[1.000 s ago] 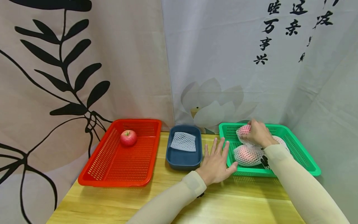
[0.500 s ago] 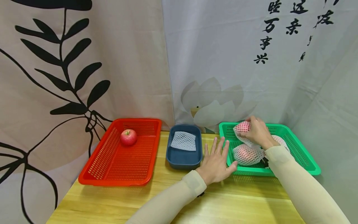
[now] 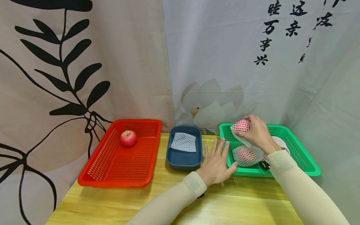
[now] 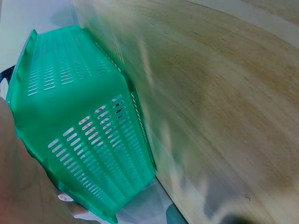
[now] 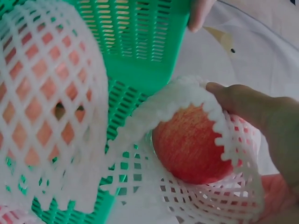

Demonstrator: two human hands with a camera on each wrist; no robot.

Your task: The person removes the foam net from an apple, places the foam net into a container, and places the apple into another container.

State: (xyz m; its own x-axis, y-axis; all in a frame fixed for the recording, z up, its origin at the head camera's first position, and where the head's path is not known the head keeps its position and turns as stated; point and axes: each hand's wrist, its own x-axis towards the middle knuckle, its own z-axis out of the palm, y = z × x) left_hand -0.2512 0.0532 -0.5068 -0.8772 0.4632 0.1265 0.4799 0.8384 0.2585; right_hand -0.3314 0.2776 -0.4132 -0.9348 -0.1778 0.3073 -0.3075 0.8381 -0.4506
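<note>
My right hand (image 3: 257, 132) grips an apple in a white foam net (image 3: 241, 126) over the back left of the green basket (image 3: 307, 161). In the right wrist view the net's mouth gapes and the red apple (image 5: 189, 144) shows bare through it, thumb and fingers on the net. Below lies another netted apple (image 3: 247, 155), with more netted fruit partly hidden by my right forearm. Fingers straight and spread, my left hand (image 3: 215, 167) reaches up to the basket's left rim. The left wrist view shows this hand (image 4: 23, 186) right at the basket's side.
A dark blue tray (image 3: 184, 164) left of the green basket holds an empty foam net (image 3: 184, 142). Farther left, a red basket (image 3: 123, 168) contains one bare apple (image 3: 128, 138). All stand on a wooden table (image 3: 225, 206) against a printed curtain (image 3: 135, 62).
My right hand has lifted the netted apple slightly up and to the left, away from the netted apple below. My left hand has stayed in place.
</note>
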